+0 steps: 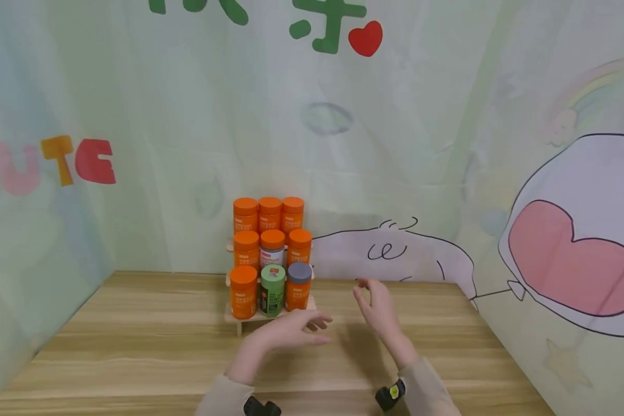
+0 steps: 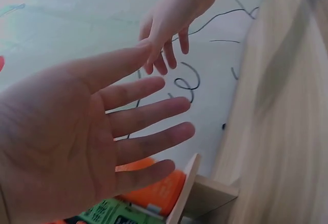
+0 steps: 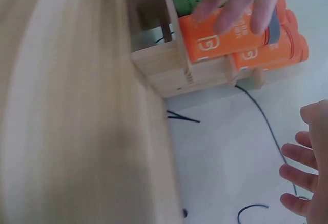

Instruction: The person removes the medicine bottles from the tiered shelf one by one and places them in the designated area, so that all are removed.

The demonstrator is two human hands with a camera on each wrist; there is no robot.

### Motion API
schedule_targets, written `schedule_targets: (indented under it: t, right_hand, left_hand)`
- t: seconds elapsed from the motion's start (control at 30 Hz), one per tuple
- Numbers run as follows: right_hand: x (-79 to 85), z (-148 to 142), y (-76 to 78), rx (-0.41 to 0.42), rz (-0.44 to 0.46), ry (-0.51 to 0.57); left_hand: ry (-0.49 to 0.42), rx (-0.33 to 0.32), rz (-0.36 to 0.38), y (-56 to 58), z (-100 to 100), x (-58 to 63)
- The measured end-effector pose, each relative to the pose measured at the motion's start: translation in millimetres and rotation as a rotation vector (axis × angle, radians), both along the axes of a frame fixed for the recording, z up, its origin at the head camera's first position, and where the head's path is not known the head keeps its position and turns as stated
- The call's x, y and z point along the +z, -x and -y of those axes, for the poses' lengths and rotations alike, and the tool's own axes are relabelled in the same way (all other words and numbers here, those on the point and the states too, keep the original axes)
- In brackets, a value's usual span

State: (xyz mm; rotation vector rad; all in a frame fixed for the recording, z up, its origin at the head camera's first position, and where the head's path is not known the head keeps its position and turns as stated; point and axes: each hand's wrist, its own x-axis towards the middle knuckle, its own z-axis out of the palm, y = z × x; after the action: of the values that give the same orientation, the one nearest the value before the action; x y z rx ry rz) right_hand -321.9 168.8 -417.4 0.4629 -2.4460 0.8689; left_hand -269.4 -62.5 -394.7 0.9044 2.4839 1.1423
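On the table, a stepped wooden rack (image 1: 231,311) holds three rows of plastic jars. Its front row has an orange jar (image 1: 244,296), a green jar (image 1: 273,293) and an orange jar with a grey lid (image 1: 298,292). My left hand (image 1: 288,330) hovers just in front of the rack's right side, fingers extended and holding nothing. To the right of the rack, my right hand (image 1: 379,309) hangs above the table, its fingers loosely bent and nothing between them. In the left wrist view, the left palm (image 2: 56,126) faces the camera with spread fingers.
In the middle row, a jar with a white and grey body (image 1: 272,257) and orange lid stands between orange ones. The back row has orange jars (image 1: 270,215). Behind the wood-grain table (image 1: 151,346) hangs a printed curtain (image 1: 187,144), which also runs along both sides.
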Motion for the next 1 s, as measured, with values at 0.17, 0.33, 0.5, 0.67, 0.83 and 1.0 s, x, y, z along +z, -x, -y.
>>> schedule_targets:
  t: [0.17, 0.33, 0.5, 0.67, 0.83, 1.0]
  right_hand:
    - [18.9, 7, 5.3, 0.021, -0.056, 0.063]
    - [41.0, 13, 11.0, 0.056, -0.017, 0.155]
    - [58.6, 19, 21.5, 0.119, 0.034, 0.257]
    - [73.1, 25, 29.8, 0.215, 0.066, 0.335]
    - [87.7, 32, 35.7, 0.300, 0.129, 0.396]
    - [97.1, 37, 44.3, 0.358, 0.159, 0.414]
  left_hand:
    - [-0.084, -0.023, 0.008, 0.6, 21, 2.5]
    - [-0.256, -0.026, 0.031, 0.7, 39, 3.7]
    - [-0.410, -0.015, 0.011, -0.6, 56, 7.6]
    - [-0.515, 0.034, -0.023, -3.3, 78, 6.2]
    - [-0.611, 0.076, -0.062, -5.9, 101, 1.6]
    - [-0.690, 0.130, -0.088, -9.2, 125, -4.4]
